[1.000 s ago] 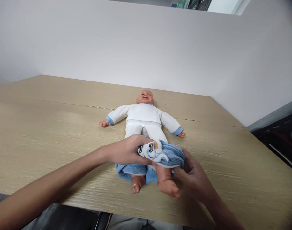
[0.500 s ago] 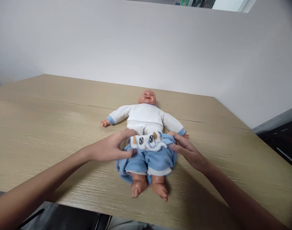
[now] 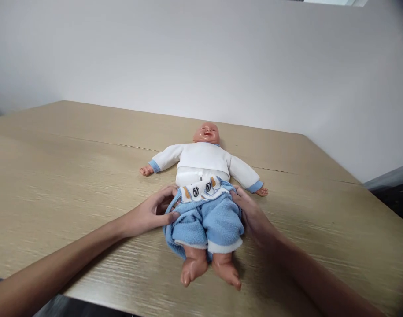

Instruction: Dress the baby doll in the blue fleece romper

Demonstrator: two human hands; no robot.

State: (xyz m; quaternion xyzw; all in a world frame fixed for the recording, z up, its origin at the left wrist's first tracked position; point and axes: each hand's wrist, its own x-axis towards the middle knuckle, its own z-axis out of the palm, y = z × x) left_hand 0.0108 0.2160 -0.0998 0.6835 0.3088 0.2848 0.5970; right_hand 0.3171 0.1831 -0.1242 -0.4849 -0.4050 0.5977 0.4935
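Note:
A baby doll lies on its back on the wooden table, head away from me, in a white top with blue cuffs. Light blue overalls cover its legs to the shins; their white bib with embroidered eyes lies across the hips. My left hand grips the overalls at the left hip, thumb in front and the other fingers partly hidden behind the cloth. At the right hip, my right hand holds the overalls' edge; most of its fingers are hidden beside the doll. Both bare feet point toward me.
The wooden table reaches back to a pale wall. A dark object stands beyond the table's right edge. A bright opening cuts into the wall at the top right.
The overalls' right side sits higher and the right hand has moved down along the hip. Less of the doll's white lower body shows above the bib. The view has tilted down slightly.

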